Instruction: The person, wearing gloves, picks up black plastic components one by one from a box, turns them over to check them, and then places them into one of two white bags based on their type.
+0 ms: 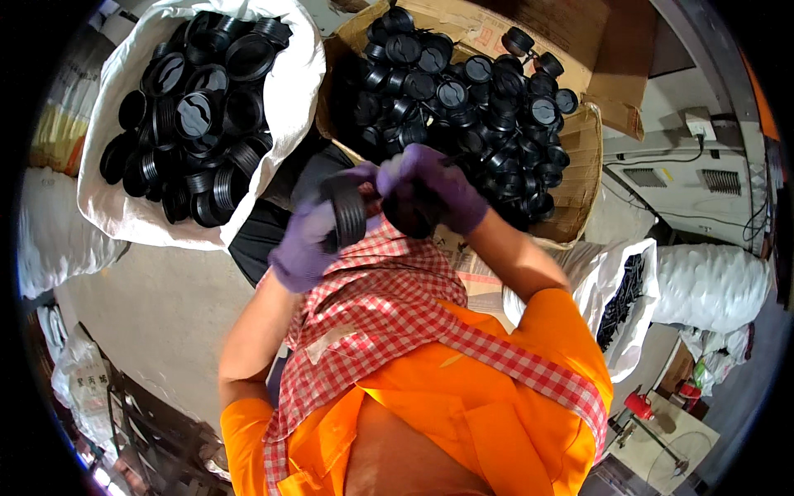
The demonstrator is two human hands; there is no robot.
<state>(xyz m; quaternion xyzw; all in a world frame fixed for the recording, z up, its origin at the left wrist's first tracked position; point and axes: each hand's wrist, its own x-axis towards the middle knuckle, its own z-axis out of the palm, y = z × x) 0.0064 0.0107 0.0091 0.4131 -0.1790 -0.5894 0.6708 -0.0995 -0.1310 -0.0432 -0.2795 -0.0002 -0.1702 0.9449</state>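
On a concrete workshop floor, a white sack (285, 99) and a cardboard box (579, 140) both sit heaped with black plastic parts. The left hand (310, 240) grips a ribbed black ring (347, 217), and the right hand (438, 186) clasps a black cap (411, 213) against it. Judging by the full box, much work remains.

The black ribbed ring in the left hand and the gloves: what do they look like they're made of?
The black ribbed ring looks like moulded plastic: matte black with even ridges around its side and a dull sheen. The gloves on the left hand and right hand look like thin purple nitrile or latex, smooth and skin-tight; which one can't be told.
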